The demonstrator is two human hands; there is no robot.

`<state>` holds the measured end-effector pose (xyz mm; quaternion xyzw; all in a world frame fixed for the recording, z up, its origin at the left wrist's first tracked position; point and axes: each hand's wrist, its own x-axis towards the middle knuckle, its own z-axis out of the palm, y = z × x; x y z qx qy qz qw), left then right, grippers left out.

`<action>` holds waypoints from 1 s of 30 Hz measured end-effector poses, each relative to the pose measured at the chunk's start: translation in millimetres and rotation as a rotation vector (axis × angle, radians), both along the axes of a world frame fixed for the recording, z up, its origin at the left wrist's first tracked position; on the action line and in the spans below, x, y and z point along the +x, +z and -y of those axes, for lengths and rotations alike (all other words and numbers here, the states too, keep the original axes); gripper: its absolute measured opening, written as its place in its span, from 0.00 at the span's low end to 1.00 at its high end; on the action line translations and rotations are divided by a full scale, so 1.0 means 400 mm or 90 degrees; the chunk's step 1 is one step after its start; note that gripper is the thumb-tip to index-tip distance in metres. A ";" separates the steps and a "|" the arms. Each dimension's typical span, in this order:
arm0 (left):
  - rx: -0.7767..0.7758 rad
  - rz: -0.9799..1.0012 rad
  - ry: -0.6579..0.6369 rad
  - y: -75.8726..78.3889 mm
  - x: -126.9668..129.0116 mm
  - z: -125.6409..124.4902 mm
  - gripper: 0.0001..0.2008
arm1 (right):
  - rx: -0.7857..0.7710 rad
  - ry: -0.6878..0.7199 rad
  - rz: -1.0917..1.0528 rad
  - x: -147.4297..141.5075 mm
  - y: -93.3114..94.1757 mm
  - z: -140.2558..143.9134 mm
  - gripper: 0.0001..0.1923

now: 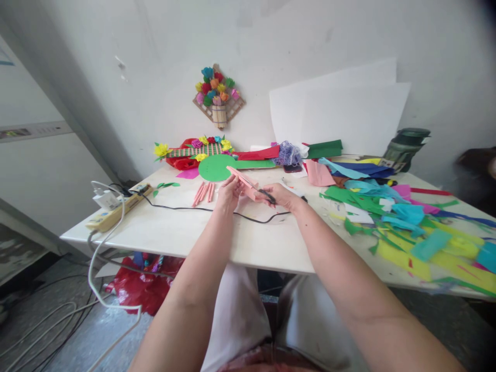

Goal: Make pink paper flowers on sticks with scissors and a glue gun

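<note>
Pink paper (250, 192) — between both hands (231, 193) (282, 196)

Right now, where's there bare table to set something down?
Two patches of the table look bare, both nearer you than the black cord: between the power strip and your left forearm, and between that and your right forearm. Paper scraps crowd the right side.

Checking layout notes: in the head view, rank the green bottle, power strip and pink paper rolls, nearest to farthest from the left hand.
1. Pink paper rolls, just left of the left hand
2. Power strip, near the table's left edge
3. Green bottle, far right, near the wall
</note>
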<state>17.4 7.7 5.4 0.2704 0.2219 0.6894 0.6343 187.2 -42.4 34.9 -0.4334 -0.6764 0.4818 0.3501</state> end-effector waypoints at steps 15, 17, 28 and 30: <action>0.003 -0.002 0.008 0.017 0.007 0.016 0.16 | 0.011 0.029 -0.013 0.002 0.001 0.000 0.17; 0.003 -0.001 0.008 0.016 0.006 0.015 0.17 | 0.016 0.031 -0.018 0.001 0.000 0.000 0.17; 0.002 -0.002 0.006 0.018 0.004 0.017 0.10 | 0.038 0.034 -0.031 0.000 -0.010 -0.010 0.15; 0.002 0.000 0.007 0.017 0.003 0.016 0.10 | 0.036 0.029 -0.030 -0.001 -0.010 -0.010 0.16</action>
